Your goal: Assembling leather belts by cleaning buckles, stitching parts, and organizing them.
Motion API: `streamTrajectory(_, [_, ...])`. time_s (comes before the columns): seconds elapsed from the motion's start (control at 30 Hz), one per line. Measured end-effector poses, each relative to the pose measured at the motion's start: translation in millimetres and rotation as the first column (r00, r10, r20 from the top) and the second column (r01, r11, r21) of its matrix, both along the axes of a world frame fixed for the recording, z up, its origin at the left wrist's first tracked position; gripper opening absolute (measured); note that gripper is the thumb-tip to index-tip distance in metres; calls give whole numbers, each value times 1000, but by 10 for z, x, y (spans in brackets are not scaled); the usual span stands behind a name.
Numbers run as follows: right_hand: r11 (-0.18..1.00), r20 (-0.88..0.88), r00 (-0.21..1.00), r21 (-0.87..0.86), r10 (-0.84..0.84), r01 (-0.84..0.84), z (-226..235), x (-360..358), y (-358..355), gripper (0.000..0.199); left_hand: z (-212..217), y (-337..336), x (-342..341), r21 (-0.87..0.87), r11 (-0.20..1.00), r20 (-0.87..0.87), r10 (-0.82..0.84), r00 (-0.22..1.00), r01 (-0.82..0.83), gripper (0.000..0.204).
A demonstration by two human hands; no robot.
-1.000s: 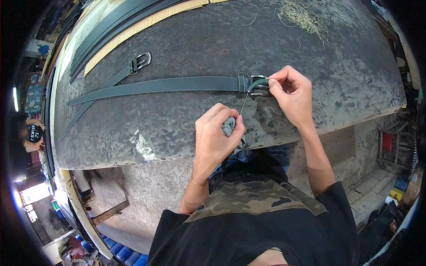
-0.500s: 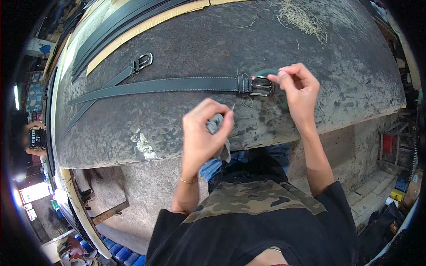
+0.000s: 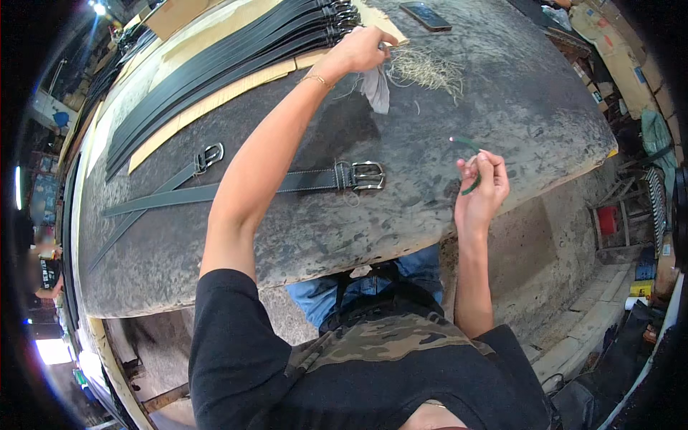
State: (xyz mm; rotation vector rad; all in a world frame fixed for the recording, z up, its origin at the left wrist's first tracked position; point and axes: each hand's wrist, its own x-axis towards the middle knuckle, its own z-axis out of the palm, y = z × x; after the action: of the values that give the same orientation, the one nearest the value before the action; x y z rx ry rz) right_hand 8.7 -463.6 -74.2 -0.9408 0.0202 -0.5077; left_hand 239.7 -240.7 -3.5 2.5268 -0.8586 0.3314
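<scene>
At the far side of the table, my left hand (image 3: 362,50) reaches beside a heap of pale loose threads (image 3: 430,72). Its fingers are closed on a grey cloth (image 3: 375,93), which hangs down. My right hand (image 3: 484,188) is closed round a thin, curved green strip (image 3: 467,142) with a pinkish tip, held above the table at the right. A black belt (image 3: 307,181) with pale stitching lies across the table, partly behind my left arm. Thread ends stick out near its silver buckle (image 3: 368,175). Another dark belt (image 3: 168,185) crosses beneath it at the left.
Many black belts (image 3: 236,64) lie side by side at the far left, on cardboard (image 3: 215,104). A phone (image 3: 426,16) rests at the far edge. The worn dark table (image 3: 401,222) ends just before my body. A red object (image 3: 606,221) stands on the right.
My left hand has gone from near the front edge to the far side, with the cloth. My right hand has drawn away from the buckle with the green strip. The view has shifted.
</scene>
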Motion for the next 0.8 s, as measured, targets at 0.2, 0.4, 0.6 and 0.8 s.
streamTrajectory(0.2, [996,-48,999,94,15,-11,-14,69,-111,6,314,211,-346,68,920,121,375,919,-385,26])
streamTrajectory(0.4, [988,-39,998,146,50,-44,-67,102,-152,6,528,637,-1854,227,970,-65,101,993,-84,31])
streamTrajectory(0.6, [990,-41,994,100,100,-95,-47,124,-148,8,17,749,-2406,340,939,-131,90,987,-40,41])
streamTrajectory(0.8, [994,-24,997,77,79,-77,-60,75,-139,7,-28,770,-2368,310,949,-58,-42,997,58,23])
